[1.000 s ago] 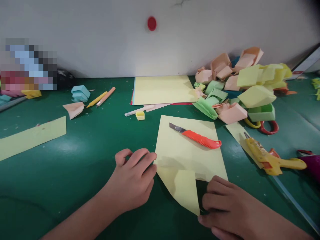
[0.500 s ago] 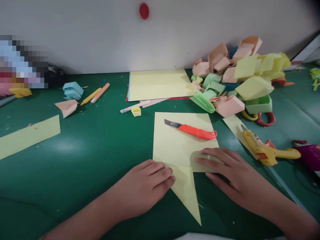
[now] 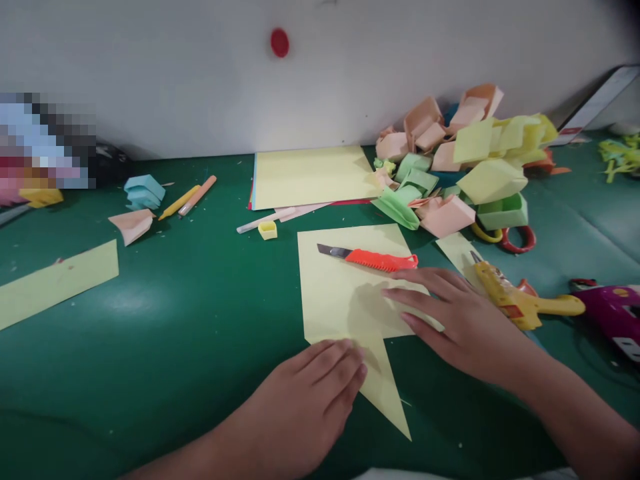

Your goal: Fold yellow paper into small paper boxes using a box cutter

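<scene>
A square pale yellow sheet of paper (image 3: 340, 300) lies on the green tabletop. A pointed triangular yellow paper piece (image 3: 387, 393) extends from its lower edge toward me. My left hand (image 3: 320, 393) rests flat on that triangular piece, fingers side by side and stretched out. On the sheet's right side is my right hand (image 3: 445, 320), its fingers spread and holding nothing. One of its fingertips is close to the handle of an orange utility knife (image 3: 380, 259), which lies across the upper part of the sheet with its blade pointing left.
Beyond the sheet sits a stack of coloured paper (image 3: 313, 177). Folded paper pieces (image 3: 445, 210) are heaped at back right, near scissors (image 3: 519, 239) and a yellow glue gun (image 3: 515, 297). A green paper strip (image 3: 60, 281) and two pens (image 3: 197, 195) lie leftward.
My left hand has slid right over the triangular paper, its fingers straighter. My right hand has moved up toward the knife handle. The view has shifted slightly.
</scene>
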`<state>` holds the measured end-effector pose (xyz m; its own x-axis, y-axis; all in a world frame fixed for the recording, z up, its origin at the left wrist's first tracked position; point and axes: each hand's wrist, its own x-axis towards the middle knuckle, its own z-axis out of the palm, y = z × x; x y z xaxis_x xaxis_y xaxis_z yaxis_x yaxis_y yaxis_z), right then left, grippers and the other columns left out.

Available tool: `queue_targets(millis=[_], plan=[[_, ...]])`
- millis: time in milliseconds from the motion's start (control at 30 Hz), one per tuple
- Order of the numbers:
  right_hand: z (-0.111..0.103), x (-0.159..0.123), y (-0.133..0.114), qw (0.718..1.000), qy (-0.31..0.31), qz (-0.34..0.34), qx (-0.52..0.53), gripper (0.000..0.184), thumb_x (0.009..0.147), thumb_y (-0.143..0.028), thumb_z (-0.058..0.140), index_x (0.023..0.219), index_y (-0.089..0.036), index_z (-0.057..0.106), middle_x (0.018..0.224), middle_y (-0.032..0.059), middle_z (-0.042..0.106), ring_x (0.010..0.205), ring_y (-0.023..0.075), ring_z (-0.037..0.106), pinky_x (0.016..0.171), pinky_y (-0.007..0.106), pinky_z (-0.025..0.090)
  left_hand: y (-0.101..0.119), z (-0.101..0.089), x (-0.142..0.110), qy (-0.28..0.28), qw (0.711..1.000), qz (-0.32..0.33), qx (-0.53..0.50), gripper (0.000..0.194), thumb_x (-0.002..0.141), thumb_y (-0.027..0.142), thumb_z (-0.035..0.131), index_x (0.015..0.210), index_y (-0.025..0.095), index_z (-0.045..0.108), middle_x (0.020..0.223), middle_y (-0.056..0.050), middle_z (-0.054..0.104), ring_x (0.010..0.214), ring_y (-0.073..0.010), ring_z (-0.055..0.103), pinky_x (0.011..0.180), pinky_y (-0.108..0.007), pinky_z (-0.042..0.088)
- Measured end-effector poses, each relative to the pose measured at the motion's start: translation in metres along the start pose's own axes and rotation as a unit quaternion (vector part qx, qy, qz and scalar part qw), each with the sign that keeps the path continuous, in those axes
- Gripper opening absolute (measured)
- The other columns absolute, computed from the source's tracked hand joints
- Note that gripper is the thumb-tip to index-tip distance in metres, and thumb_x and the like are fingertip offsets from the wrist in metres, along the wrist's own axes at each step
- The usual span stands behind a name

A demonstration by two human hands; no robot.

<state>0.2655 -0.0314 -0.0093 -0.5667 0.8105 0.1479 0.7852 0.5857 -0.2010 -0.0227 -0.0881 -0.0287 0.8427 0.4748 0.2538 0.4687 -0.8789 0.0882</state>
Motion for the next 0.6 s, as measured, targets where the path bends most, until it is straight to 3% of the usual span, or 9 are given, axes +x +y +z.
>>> queue_targets(millis=[100, 333, 600], plan=[[0.000, 0.020, 0.002, 0.999, 0.028, 0.033, -0.028, 0.041, 0.099, -0.028, 0.048, 0.138, -0.027, 0.058, 0.141, 0.0104, 0.059, 0.125, 0.0317, 0.055, 0.103, 0.054, 0.048, 0.004, -0.003, -0.003, -0.017, 1.000, -0.004, 0.013, 0.041, 0.103, 0.025, 0.045, 0.139, 0.010, 0.057, 0.146, -0.009, 0.058, 0.133, -0.0243, 0.055, 0.116, -0.039, 0.042], [0.017, 0.052, 0.024, 0.994, 0.008, 0.060, -0.089, 0.057, 0.099, -0.035, 0.046, 0.153, -0.018, 0.040, 0.145, 0.0172, 0.052, 0.128, 0.0382, 0.046, 0.104, 0.059, 0.043, -0.004, -0.021, -0.002, -0.032, 0.999, -0.003, -0.033, 0.042, 0.104, 0.033, 0.044, 0.140, 0.017, 0.058, 0.150, -0.003, 0.055, 0.135, -0.0181, 0.055, 0.112, -0.030, 0.046], [0.021, 0.059, 0.024, 0.997, 0.011, 0.062, -0.051, 0.056, 0.101, -0.028, 0.036, 0.157, -0.023, 0.034, 0.128, 0.0145, 0.063, 0.109, 0.0342, 0.055, 0.093, 0.054, 0.049, -0.015, -0.032, -0.017, 0.023, 0.996, -0.065, -0.054, 0.036, 0.105, 0.018, 0.038, 0.127, 0.017, 0.067, 0.128, -0.002, 0.071, 0.113, -0.0198, 0.067, 0.100, -0.037, 0.054]])
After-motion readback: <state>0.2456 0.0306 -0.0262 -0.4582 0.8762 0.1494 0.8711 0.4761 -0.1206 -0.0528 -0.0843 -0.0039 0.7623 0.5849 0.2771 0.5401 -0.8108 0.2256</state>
